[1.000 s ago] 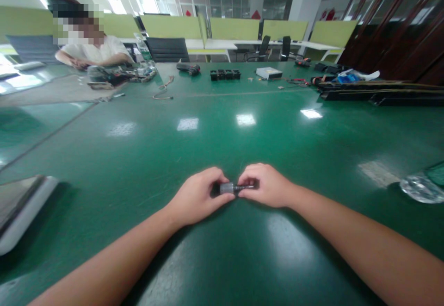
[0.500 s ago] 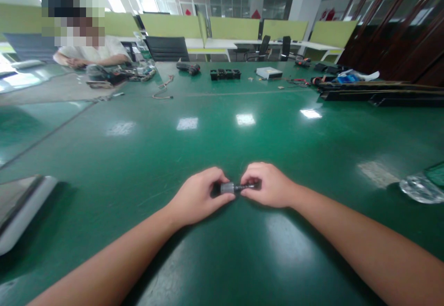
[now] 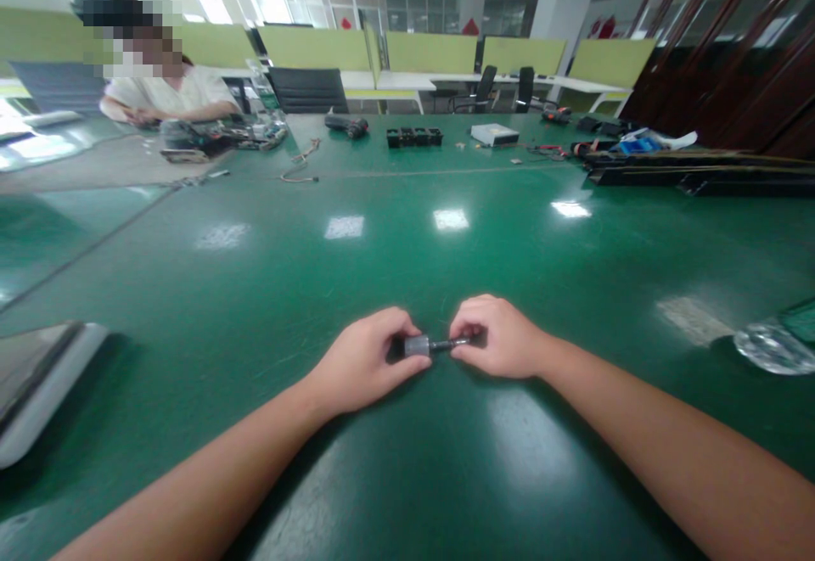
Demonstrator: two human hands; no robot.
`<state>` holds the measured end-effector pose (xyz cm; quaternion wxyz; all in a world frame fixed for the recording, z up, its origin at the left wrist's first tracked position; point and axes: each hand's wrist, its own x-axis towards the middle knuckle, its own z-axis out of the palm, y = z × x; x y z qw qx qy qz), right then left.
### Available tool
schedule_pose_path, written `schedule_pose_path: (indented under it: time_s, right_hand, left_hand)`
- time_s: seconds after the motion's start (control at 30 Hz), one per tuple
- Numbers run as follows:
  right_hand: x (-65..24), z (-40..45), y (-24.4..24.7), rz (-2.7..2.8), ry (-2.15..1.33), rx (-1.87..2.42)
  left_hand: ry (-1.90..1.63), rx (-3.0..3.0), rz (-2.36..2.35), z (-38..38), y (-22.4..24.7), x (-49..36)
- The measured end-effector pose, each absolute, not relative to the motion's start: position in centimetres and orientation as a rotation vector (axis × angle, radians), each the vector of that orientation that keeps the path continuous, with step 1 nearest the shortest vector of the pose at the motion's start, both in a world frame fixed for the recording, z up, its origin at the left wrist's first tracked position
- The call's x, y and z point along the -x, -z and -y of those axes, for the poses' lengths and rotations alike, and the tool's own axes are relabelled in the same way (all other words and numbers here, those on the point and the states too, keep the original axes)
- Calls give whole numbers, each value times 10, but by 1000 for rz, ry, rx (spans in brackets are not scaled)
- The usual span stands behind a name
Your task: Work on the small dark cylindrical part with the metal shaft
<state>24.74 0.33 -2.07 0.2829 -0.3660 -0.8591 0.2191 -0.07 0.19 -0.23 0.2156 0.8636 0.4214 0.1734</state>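
My left hand (image 3: 369, 357) is closed around the left end of a small tool-like piece (image 3: 417, 345), low over the middle of the green table. The piece has a thick grey cylinder on the left and a thin dark metal shaft (image 3: 442, 345) running to the right, and it lies roughly level. Fingers of my right hand (image 3: 500, 340) pinch the shaft near its right end. A gap with bare shaft separates the two hands. My left palm hides the cylinder's far end, so the piece's exact kind does not show.
The green table (image 3: 395, 264) spreads all around. A silver-edged flat device (image 3: 57, 391) is at left, a clear bottle (image 3: 773, 345) at right. Along the back are a power drill (image 3: 347, 125), a black block (image 3: 413, 137), a white box (image 3: 494, 134) and black bars (image 3: 694, 169). A person (image 3: 171, 94) sits far left.
My right hand has slid slightly to the right along the shaft, and more of the shaft shows between the hands. My left hand has stayed in place.
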Motion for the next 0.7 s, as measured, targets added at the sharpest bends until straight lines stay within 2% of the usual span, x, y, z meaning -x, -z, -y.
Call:
schedule_pose_path:
  time_s: [0.7]
  right_hand:
    - [-267,-12,19,2260,-586,1029]
  left_hand:
    - [-471,-2395,-1198,-1,2,1]
